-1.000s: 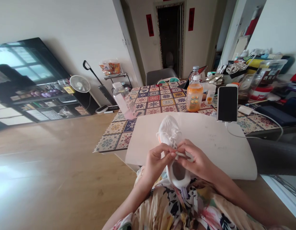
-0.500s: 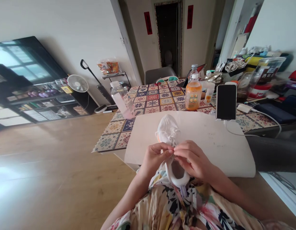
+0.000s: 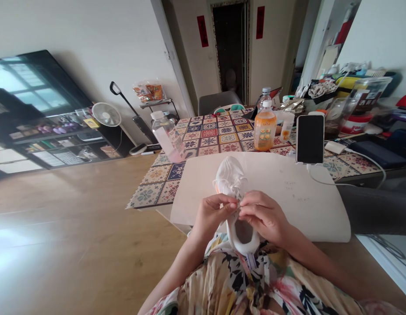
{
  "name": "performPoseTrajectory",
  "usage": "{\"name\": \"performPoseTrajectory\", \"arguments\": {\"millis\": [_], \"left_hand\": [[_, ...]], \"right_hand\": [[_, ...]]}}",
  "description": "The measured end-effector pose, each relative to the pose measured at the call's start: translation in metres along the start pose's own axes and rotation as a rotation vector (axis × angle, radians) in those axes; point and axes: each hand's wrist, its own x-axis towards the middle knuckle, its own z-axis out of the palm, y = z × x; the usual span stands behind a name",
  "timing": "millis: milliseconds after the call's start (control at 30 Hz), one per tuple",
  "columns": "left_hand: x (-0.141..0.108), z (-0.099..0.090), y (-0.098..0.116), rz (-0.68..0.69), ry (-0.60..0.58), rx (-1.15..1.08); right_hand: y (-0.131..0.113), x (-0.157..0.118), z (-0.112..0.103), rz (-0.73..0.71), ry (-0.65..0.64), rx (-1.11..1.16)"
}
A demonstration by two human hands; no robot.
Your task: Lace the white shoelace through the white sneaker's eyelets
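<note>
On my head view, the left hand (image 3: 213,215) and right hand (image 3: 266,217) pinch thumb to fingertips at the laces (image 3: 238,195) of the white shoe (image 3: 230,171), which lies over the near edge of the white sheet (image 3: 270,183), heel towards the patterned clothing (image 3: 222,284).

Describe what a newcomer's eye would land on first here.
Probably the orange bottle, bright on the patterned tablecloth beyond the white board. Next, the white shoe at the near edge, both hands meeting over its laces. Two red strips flank the dark doorway.
</note>
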Motion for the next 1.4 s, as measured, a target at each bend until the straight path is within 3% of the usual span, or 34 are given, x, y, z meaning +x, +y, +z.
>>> {"name": "performPoseTrajectory", "arguments": {"millis": [367,533,600,700,767,833,900,967,1033,1200,1400], "left_hand": [[0.021,0.003,-0.01,0.198,0.077,-0.068],[0.023,-0.003,-0.011,0.265,0.048,0.112],[0.023,-0.012,-0.014,0.303,0.071,0.251],[0.023,-0.027,-0.022,0.386,0.228,0.485],[0.026,-0.038,-0.025,0.387,0.319,0.637],[0.03,-0.05,-0.024,0.38,0.339,0.797],[0.034,-0.064,-0.018,0.38,0.405,0.997],[0.037,-0.082,-0.01,0.266,0.548,1.157],[0.038,-0.101,-0.004,0.15,0.621,1.17],[0.03,-0.14,0.006,0.006,0.475,0.824],[0.012,-0.161,0.019,-0.039,0.433,0.882]], "right_hand": [[0.007,0.003,-0.01,-0.031,-0.213,0.313],[0.007,0.001,-0.01,0.002,-0.245,0.367],[0.009,-0.002,-0.014,0.091,-0.266,0.372],[0.012,-0.006,-0.024,0.404,-0.288,0.288],[0.011,-0.006,-0.031,0.6,-0.367,0.205],[0.004,-0.004,-0.034,0.694,-0.492,0.14],[-0.005,0.0,-0.033,0.712,-0.582,0.068],[-0.014,0.004,-0.029,0.712,-0.597,-0.031],[-0.021,0.007,-0.024,0.729,-0.58,-0.11],[-0.027,0.01,-0.019,0.773,-0.512,-0.137],[-0.017,0.026,-0.021,0.721,-0.434,-0.208]]}}
